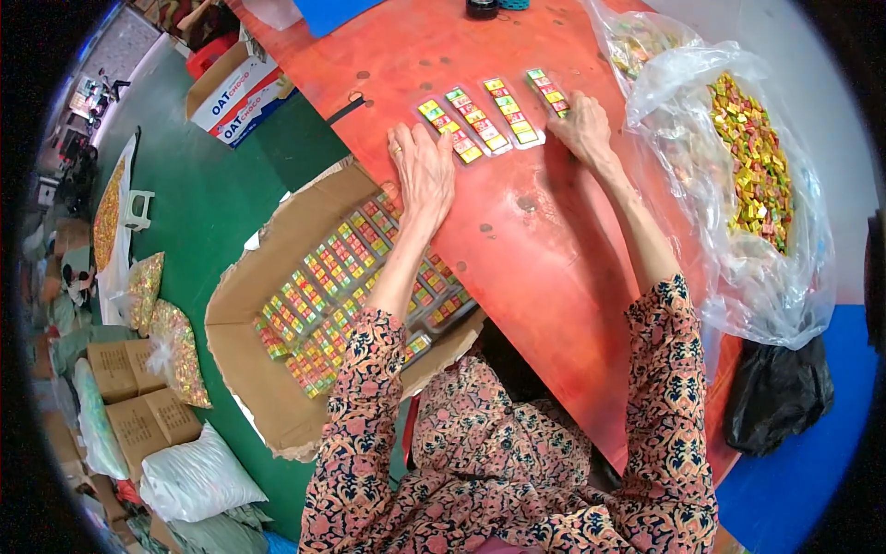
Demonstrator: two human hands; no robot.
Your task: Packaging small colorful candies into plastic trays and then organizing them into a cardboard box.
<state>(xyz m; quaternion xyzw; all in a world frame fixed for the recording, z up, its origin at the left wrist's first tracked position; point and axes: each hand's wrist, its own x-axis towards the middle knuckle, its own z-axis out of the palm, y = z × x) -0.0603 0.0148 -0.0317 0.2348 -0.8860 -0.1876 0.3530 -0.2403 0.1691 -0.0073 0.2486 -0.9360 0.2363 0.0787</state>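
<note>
Four narrow clear plastic trays lie side by side on the red table, each with a single row of small wrapped cubes in yellow, red and green. My left hand (422,171) rests beside the leftmost tray (450,131), its fingers stretched forward and the fingertips at the tray's edge. Between my hands lie the second tray (477,119) and the third tray (509,111). On the right, my right hand (585,131) is closed at the near end of the rightmost tray (547,90); its fingertips are partly hidden.
Right of my arm, a clear plastic bag (678,120) holds loose gold and red wrapped cubes (752,157). A cardboard box (245,346) of filled trays stands below the table's left edge. A black bag (780,397) hangs at lower right. Cartons (152,415) and sacks stand far left.
</note>
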